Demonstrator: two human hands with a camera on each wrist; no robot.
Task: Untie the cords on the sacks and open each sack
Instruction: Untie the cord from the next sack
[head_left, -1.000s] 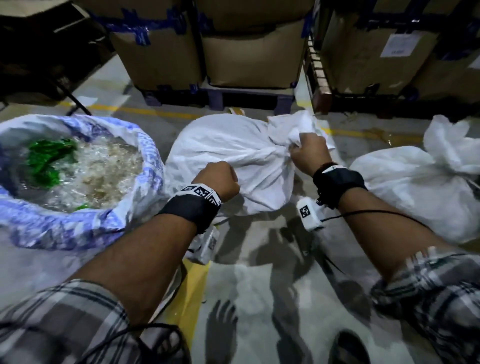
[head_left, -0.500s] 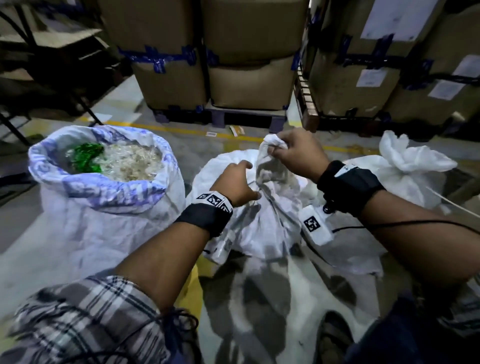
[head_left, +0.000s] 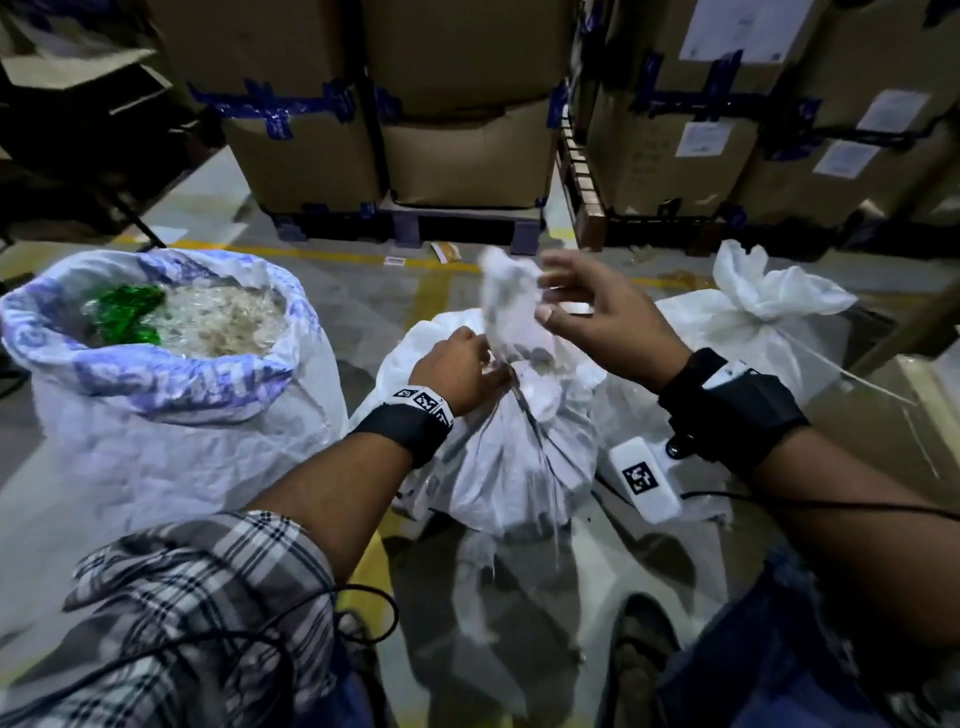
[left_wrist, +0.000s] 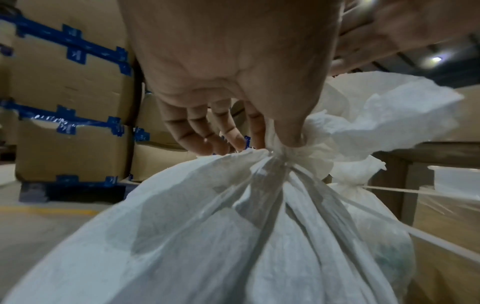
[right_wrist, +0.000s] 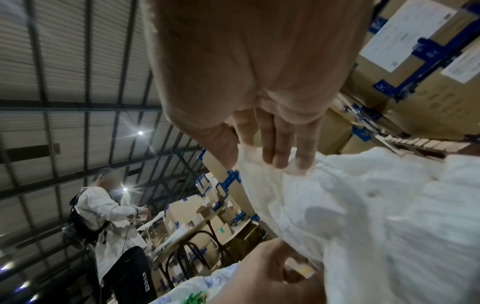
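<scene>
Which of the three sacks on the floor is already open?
The sack on the left is open: its blue-printed rim is rolled down and clear and green scraps show inside. The middle sack and the right sack are bunched shut at the neck.

Head view is looking steeply down, close; wrist views are looking along each palm, the right tilting ceilingward; all are sharing the tied white woven sack (head_left: 514, 441) (left_wrist: 233, 236) (right_wrist: 363, 216).

Left hand (head_left: 457, 371) pinching, right hand (head_left: 597, 317) spread.
</scene>
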